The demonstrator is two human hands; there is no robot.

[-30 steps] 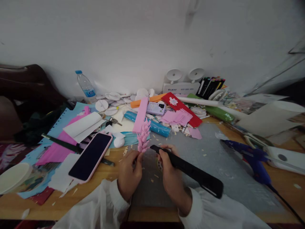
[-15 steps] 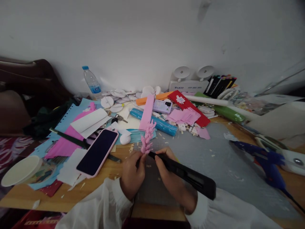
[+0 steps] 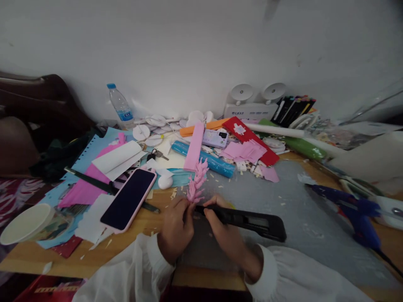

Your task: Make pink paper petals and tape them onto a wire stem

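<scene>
My left hand [image 3: 176, 228] is closed on the base of a pink paper flower spike [image 3: 197, 183], which stands upright above the fingers. My right hand [image 3: 225, 235] grips a long black tool [image 3: 255, 222]; its narrow tip points left and reaches the base of the spike by my left fingertips. Whether the tip touches the spike I cannot tell. Both hands are over the near edge of the grey mat [image 3: 267, 197]. Behind the spike lies a flat pink strip [image 3: 194, 147] across a blue roll [image 3: 217, 163].
To the left are a phone [image 3: 129, 200], a plastic tub [image 3: 28, 222] and paper sheets. A bottle [image 3: 120, 105] stands by the wall. At the right lies a blue glue gun [image 3: 349, 205]. Pink squares [image 3: 244, 151] and a red packet [image 3: 264, 153] lie behind the mat.
The black tool has swung to a flatter angle, its far end higher in view. My left hand still holds the spike, and the camera view has shifted slightly.
</scene>
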